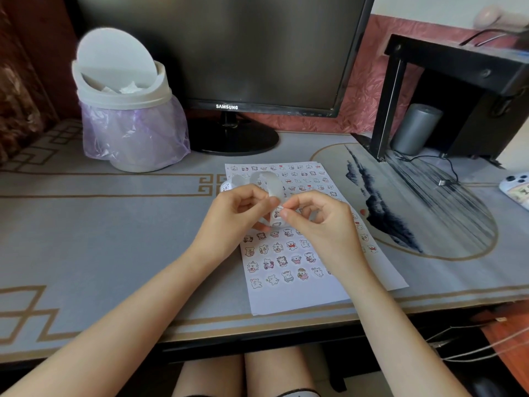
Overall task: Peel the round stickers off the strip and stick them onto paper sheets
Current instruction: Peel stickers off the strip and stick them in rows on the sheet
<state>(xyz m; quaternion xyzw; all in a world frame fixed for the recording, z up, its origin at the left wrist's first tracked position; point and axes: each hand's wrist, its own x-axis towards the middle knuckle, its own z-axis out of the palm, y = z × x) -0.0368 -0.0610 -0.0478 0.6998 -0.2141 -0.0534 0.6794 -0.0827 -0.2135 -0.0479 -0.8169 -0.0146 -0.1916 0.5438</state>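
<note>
- The paper sheets [289, 296] lie on the worktop [114, 239] before me.
- Behind the sheets stands the monitor [223, 53]; behind and left, the bin [126, 110].
- Right of the sheets, behind: the stand [458, 67]; farther right, the phone [515, 190].

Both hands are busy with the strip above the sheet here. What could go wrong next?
1. The right hand pinches a sticker on the strip that the left hand holds; it may crease or cling to a fingertip.
2. The paper sheet is crowded with rows; a new one could overlap its neighbours.
3. The sheet lies loose near the desk edge and may slide when pressed.
</note>
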